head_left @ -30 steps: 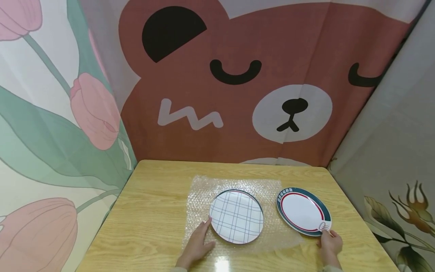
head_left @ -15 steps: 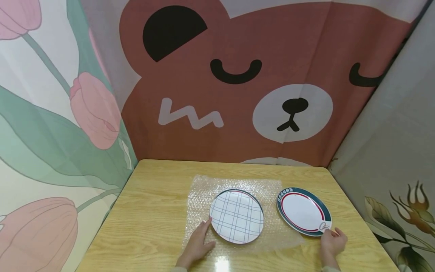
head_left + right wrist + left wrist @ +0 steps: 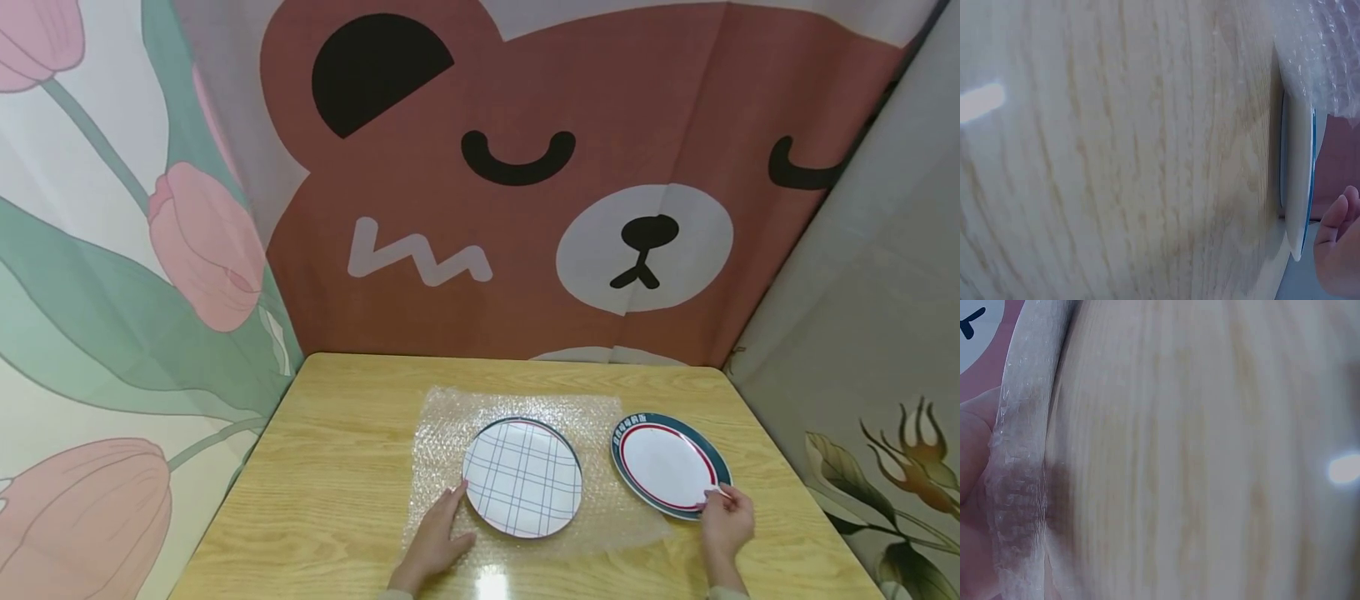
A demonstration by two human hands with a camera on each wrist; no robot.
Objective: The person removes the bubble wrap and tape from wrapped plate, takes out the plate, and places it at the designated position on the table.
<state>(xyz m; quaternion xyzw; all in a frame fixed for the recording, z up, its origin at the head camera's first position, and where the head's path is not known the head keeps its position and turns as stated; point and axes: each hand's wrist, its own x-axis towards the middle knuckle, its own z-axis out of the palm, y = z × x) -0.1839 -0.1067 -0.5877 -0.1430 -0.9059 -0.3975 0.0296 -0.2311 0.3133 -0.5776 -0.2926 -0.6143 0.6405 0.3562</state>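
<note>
A white plate with a blue grid pattern [image 3: 522,477] lies on a sheet of bubble wrap [image 3: 442,433]. A dark blue and red edge peeks out along its far side. My left hand [image 3: 435,533] rests on the wrap with fingers extended, its fingertips at the plate's left rim. To the right, a white plate with a dark green-blue rim and a red ring [image 3: 663,467] lies by the wrap's right edge. Loosely bent fingers of my right hand [image 3: 727,521] are over its near right rim. In the right wrist view, that hand [image 3: 1338,250] shows beside the plate's edge [image 3: 1300,175], a gap between them.
Both plates and the wrap lie on a light wood-grain table [image 3: 337,467]. Behind it hangs a curtain with a brown bear print [image 3: 420,183]. A tulip-print curtain [image 3: 90,250] is at the left, and a pale flowered one [image 3: 885,317] at the right.
My right hand let go of the right plate's near rim, drew slightly right, then came back up and left over the rim. The left hand and both plates stay put.
</note>
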